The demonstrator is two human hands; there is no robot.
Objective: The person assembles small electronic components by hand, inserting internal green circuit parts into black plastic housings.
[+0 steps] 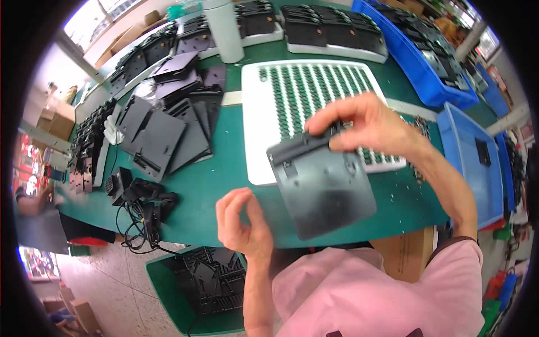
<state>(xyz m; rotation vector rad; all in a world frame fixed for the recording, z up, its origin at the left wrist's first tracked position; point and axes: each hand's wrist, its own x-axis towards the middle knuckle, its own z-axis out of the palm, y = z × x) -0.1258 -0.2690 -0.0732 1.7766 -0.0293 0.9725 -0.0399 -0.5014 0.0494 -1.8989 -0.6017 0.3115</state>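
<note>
My right hand [365, 126] grips the top edge of a flat black plastic plate [325, 188] and holds it tilted above the green table [219, 168]. The plate hangs in front of a white tray [255, 118] filled with rows of several small green parts. My left hand [241, 222] is just left of the plate at the table's near edge, fingers curled with thumb and fingertips pinched together; whether it holds a small part I cannot tell.
A fanned stack of black plates [168, 126] lies to the left, with a black tool and cables [143, 208] near it. Blue bins [471, 163] stand on the right, trays of black parts [331, 33] at the back. A green crate [168, 292] sits on the floor below.
</note>
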